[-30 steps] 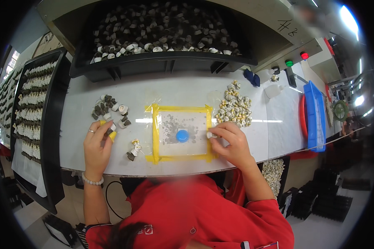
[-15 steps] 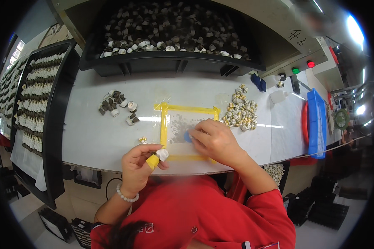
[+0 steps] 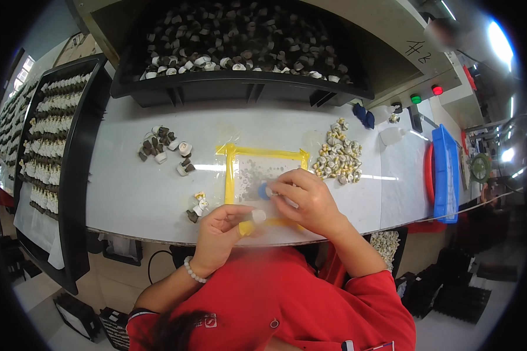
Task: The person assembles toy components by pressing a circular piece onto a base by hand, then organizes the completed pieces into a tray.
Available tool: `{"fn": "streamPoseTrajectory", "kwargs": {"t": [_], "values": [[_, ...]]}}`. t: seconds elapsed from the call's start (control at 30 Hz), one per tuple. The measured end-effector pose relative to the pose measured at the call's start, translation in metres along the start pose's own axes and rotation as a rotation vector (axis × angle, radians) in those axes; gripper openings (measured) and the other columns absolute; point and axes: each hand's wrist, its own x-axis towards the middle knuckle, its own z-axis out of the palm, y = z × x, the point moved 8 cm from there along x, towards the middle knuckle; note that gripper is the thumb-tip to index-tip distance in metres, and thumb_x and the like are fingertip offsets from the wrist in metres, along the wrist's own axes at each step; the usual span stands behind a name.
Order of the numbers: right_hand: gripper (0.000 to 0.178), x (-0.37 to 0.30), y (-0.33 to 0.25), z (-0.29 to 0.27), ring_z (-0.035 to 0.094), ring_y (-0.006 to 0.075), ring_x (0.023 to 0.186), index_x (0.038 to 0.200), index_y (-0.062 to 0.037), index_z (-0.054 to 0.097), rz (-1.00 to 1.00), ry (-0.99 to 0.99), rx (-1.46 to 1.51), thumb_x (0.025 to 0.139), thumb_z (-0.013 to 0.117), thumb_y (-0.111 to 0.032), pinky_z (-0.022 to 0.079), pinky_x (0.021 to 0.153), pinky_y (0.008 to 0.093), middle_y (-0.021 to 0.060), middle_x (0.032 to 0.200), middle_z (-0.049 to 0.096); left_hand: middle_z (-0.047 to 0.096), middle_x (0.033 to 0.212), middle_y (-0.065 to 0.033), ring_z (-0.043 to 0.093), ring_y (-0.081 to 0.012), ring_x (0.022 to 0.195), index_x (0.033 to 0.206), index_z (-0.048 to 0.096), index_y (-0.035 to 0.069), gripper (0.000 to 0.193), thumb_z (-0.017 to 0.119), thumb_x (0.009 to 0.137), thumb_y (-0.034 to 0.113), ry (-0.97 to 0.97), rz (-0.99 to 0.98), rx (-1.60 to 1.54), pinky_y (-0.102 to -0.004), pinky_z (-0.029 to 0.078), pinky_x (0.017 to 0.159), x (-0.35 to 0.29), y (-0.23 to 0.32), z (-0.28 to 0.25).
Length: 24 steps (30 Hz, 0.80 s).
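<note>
My left hand (image 3: 223, 229), with yellow tape round its thumb, pinches a small white part (image 3: 257, 216) near the table's front edge; motion blurs it. Right of it, my right hand (image 3: 311, 202) is closed over the taped sheet, fingertips together on a small whitish piece (image 3: 270, 191) that is partly hidden. A blue patch (image 3: 263, 191) shows at those fingertips. Under both hands lies a clear sheet (image 3: 249, 169) spotted with marks, framed by yellow tape (image 3: 230, 175). Left of my left hand stands a small white figure with a yellow top and dark base (image 3: 198, 205).
Loose dark-and-white parts (image 3: 158, 143) lie at left, a heap of white-and-gold pieces (image 3: 338, 155) at right. A black bin (image 3: 240, 88) full of parts stands at the back. A black tray (image 3: 79, 175) holds rows at left; a blue tray (image 3: 445, 175) and white bottle (image 3: 392, 136) are right.
My left hand has moved right, toward my right hand, carrying the white part. The small figure beside it now shows fully. My right hand has barely moved.
</note>
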Motion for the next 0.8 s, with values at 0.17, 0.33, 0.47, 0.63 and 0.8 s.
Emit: {"fn": "streamPoseTrajectory", "kwargs": {"t": [0.17,0.33,0.47,0.63,0.8], "values": [[0.029,-0.008,0.0,-0.005,0.061,0.0204,0.08,0.101,-0.001,0.068,0.175,-0.04,0.339,0.072,0.069,0.001,0.048,0.067,0.0289,0.0098,0.089,0.063,0.065,0.099,-0.0157,0.067,-0.0242,0.082,0.11,0.055,-0.003,0.025,0.061,0.086,-0.002,0.01,0.026,-0.008,-0.0316,0.056,0.072,0.0,-0.004,-0.004],[0.028,-0.016,-0.001,0.005,0.061,0.0186,0.083,0.103,0.0,0.068,0.233,-0.118,0.509,0.075,0.068,0.001,0.048,0.07,0.0274,0.0104,0.092,0.063,0.065,0.099,-0.0166,0.067,-0.0243,0.081,0.109,0.055,-0.003,0.024,0.06,0.086,-0.003,0.026,0.031,0.008,-0.0326,0.057,0.071,0.0,-0.006,-0.007],[0.027,-0.019,-0.001,0.01,0.061,0.0188,0.082,0.103,0.0014,0.068,0.248,-0.147,0.514,0.076,0.067,0.002,0.048,0.069,0.0269,0.0107,0.092,0.064,0.065,0.1,-0.0171,0.067,-0.0249,0.081,0.108,0.057,-0.003,0.022,0.059,0.086,-0.004,0.04,0.051,0.018,-0.0332,0.057,0.07,-0.002,-0.009,-0.01],[0.024,-0.026,0.001,0.016,0.061,0.0187,0.08,0.101,0.0022,0.068,0.286,-0.176,0.544,0.077,0.066,0.004,0.047,0.068,0.0266,0.0107,0.091,0.065,0.065,0.101,-0.018,0.068,-0.0253,0.078,0.107,0.059,-0.004,0.02,0.058,0.087,-0.005,0.047,0.058,0.089,-0.0331,0.058,0.07,-0.006,-0.011,-0.008],[0.025,-0.03,0.001,0.017,0.062,0.0195,0.08,0.101,0.0016,0.068,0.29,-0.191,0.551,0.076,0.065,0.005,0.048,0.069,0.0267,0.0106,0.091,0.065,0.065,0.1,-0.0158,0.066,-0.0208,0.083,0.108,0.059,-0.005,0.021,0.057,0.087,-0.006,0.025,0.06,0.11,-0.0306,0.056,0.073,-0.007,-0.013,-0.008]]}}
